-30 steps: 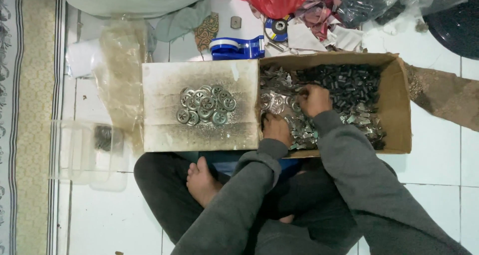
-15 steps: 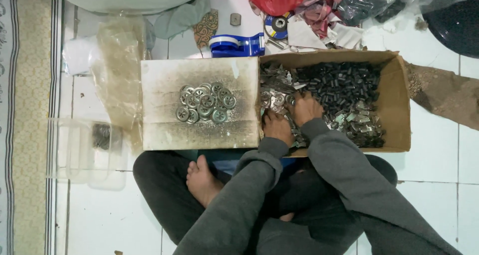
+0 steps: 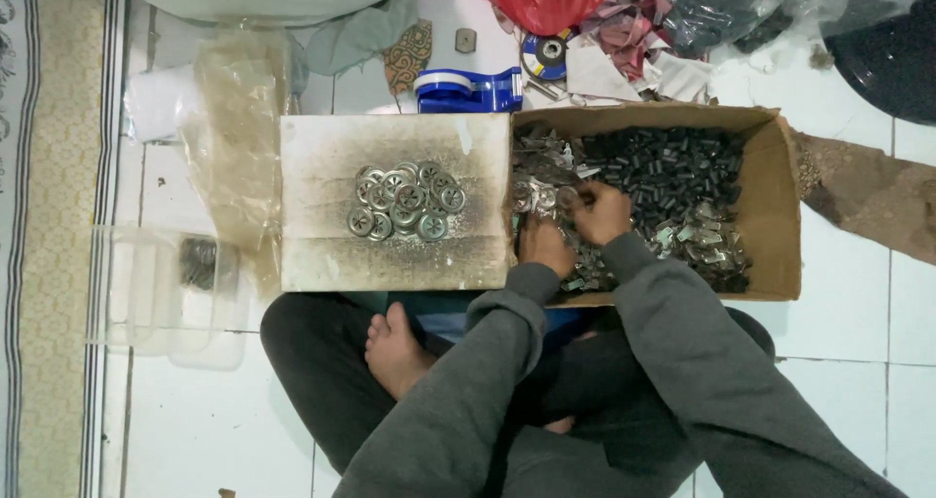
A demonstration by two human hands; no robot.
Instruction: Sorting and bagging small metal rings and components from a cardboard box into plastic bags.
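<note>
Both hands work inside the brown cardboard box [image 3: 780, 206] of small metal parts [image 3: 673, 196] on the white tiled floor [image 3: 858, 342]. The left hand [image 3: 546, 245] rests curled on the parts; the right hand [image 3: 600, 212] pinches shiny pieces, its fingers bent. Round silver washers [image 3: 405, 201] lie piled on the flat cardboard sheet [image 3: 322, 254] beside.

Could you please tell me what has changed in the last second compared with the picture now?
The right hand slid left across the box to join the left hand over the silver parts. The discs on the board stayed put.
</note>
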